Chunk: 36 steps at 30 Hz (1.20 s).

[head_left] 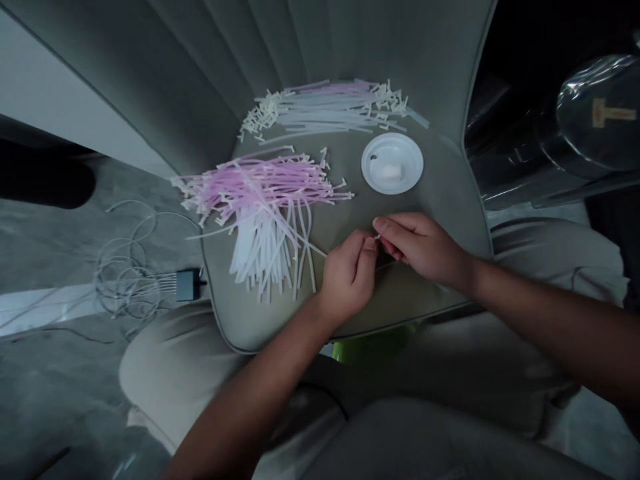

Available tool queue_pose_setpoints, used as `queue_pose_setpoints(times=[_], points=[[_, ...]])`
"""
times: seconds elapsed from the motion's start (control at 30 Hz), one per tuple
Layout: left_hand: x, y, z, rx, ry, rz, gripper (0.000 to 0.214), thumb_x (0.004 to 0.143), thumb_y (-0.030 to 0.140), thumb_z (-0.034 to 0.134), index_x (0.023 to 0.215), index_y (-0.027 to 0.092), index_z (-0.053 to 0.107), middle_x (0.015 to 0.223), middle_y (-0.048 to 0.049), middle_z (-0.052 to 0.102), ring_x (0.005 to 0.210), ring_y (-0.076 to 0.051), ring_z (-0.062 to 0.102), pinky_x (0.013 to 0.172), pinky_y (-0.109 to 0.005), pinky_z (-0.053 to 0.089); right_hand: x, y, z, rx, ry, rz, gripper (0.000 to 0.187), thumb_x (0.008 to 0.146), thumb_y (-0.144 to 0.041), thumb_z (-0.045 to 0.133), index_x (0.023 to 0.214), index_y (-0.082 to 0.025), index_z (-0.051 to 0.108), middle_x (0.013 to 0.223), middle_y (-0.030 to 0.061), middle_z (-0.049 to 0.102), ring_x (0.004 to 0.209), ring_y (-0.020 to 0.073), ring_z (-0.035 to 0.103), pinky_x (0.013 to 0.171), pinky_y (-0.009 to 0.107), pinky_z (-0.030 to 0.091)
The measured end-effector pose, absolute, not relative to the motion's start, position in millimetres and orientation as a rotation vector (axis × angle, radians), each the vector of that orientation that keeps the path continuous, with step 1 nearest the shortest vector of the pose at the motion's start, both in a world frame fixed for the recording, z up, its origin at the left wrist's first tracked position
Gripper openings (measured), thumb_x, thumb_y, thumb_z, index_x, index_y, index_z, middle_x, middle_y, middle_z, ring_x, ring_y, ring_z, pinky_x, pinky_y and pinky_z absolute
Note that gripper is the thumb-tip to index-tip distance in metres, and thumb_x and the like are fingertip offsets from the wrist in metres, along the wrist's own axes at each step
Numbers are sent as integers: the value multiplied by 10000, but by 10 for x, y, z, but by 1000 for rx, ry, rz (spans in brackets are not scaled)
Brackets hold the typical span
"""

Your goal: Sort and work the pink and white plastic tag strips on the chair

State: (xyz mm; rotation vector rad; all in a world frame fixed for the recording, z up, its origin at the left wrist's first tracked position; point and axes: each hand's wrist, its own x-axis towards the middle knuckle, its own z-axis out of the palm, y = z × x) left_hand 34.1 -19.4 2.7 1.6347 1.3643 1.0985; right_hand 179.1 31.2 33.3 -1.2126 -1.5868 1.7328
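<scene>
Grey padded chair seat (445,200) is the work surface, dim room, grey floor (45,240) to the left of the hands. Containers first: 1 shallow white round dish (395,145), just beyond the right hand (420,247). In it: 1 white block (393,172), lying toward the near side, plus 1 small dark spot near the left rim; can't tell if that's a hole or a bit of something. Also 1 clear plastic cylinder (570,117), well off to the right of the right hand, tan T-shaped strip (613,113) on its top; can't make out contents.

Hands: 2, nearly touching over the front part of the seat. Left hand (350,273) fingers curled, thumb pressed to index. Right hand closed to a thumb-and-finger pinch. Both pinched on 1 small white fitting (377,237), mostly hidden by the fingers, exact shape can't be told.

Tubing: 3 groups, pieces too many to count. Pink tubes (280,183) with white end fittings, left of and beyond left hand. White tubes (263,250) fanned out just left of left hand, partly under the pinks. Far row of translucent tubes (325,113), white fittings clustered at both ends, farthest beyond the hands.

Floor, well left of left hand: 1 dark box (188,285) with loosely coiled cables (127,270).
</scene>
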Motion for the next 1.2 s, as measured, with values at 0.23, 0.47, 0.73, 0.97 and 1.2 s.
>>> queue_pose_setpoints(times=[0.23,0.47,0.73,0.97,1.2], points=[[341,-201,3,1595,1341,1104,322,1008,328,359,753,197,505,659,17,545,598,-103,488,564,-259,352,1781,315,327,-1188,-1533,1778,496,951,-502,474,573,-181,453,533,-49,415,503,76,361,512,248,301],[344,-203,18,1588,1338,1102,331,1011,337,340,757,197,500,673,14,558,616,-105,503,576,-253,363,1775,329,333,-1182,-1412,1858,510,942,-530,474,570,-184,444,519,-50,413,476,72,354,466,239,281],[347,-199,18,1617,1336,1102,322,1013,332,337,781,197,515,701,11,596,632,-102,532,604,-248,391,1770,330,348,-1218,-1370,1909,514,915,-558,504,568,-183,450,511,-51,412,470,70,354,444,237,260],[340,-195,19,1603,1321,1091,329,1014,337,339,786,192,527,713,7,608,644,-102,540,606,-244,396,1762,325,354,-1200,-1410,1878,508,922,-533,506,562,-179,454,515,-51,412,486,68,357,477,238,285],[341,-195,19,1612,1310,1102,305,1009,300,351,780,191,520,705,11,598,643,-99,534,590,-240,384,1749,321,343,-1191,-1451,1836,494,943,-492,493,561,-180,455,517,-52,417,489,68,365,503,245,301]])
